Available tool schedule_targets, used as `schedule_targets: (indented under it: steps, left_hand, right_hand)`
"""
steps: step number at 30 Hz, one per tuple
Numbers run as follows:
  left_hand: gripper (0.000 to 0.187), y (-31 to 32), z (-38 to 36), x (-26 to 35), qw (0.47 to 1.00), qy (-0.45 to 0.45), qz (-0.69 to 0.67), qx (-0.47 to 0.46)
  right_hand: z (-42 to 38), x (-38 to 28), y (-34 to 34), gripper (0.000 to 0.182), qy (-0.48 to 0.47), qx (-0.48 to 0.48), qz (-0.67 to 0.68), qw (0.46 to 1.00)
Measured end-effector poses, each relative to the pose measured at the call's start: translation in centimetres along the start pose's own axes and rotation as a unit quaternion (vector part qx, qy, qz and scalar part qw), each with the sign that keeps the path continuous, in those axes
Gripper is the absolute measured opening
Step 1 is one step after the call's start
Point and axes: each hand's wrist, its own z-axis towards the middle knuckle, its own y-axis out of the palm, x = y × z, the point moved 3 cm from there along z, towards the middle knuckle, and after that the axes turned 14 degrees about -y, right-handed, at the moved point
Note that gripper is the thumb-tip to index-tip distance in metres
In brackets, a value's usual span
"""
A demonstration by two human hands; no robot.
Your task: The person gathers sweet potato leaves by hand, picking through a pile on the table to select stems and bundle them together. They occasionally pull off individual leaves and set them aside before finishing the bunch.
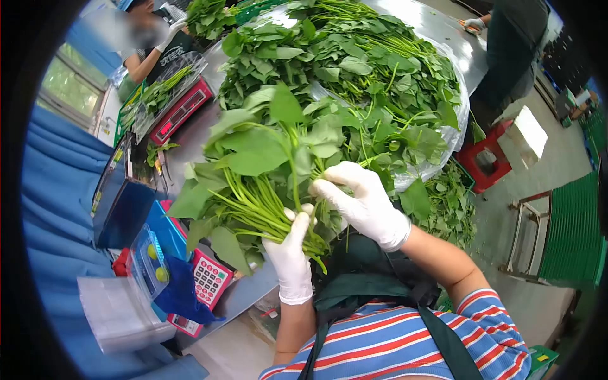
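Note:
My left hand, in a white glove, is closed round the stems of a bunch of leafy greens. The stems fan out to the left and their ends stick out below the thumb. To the right, my right hand, also gloved, has thumb and fingers pinched together on leafy stems at the upper right of the bunch. Behind both hands a large heap of greens lies on clear plastic on the metal table.
A red scale with greens on it stands at the upper left, near a co-worker. Another person stands at the upper right. A pink calculator and plastic boxes lie lower left. A red stool is on the right.

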Motion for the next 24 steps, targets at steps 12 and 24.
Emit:
schedule_targets:
  steps: [12, 24]
  left_hand:
    - [0.013, -3.3, 2.7, 1.8, 0.979, -0.001, -0.196, -0.05]
    - [0.019, -0.6, 0.3, -1.8, 0.93, -0.113, -0.234, -0.259]
  right_hand:
    - [-6.1, 1.0, -3.5, 0.032, -0.093, 0.112, 0.091, 0.985]
    - [-2.4, -0.7, 0.6, 0.019, 0.087, 0.074, 0.211, 0.971]
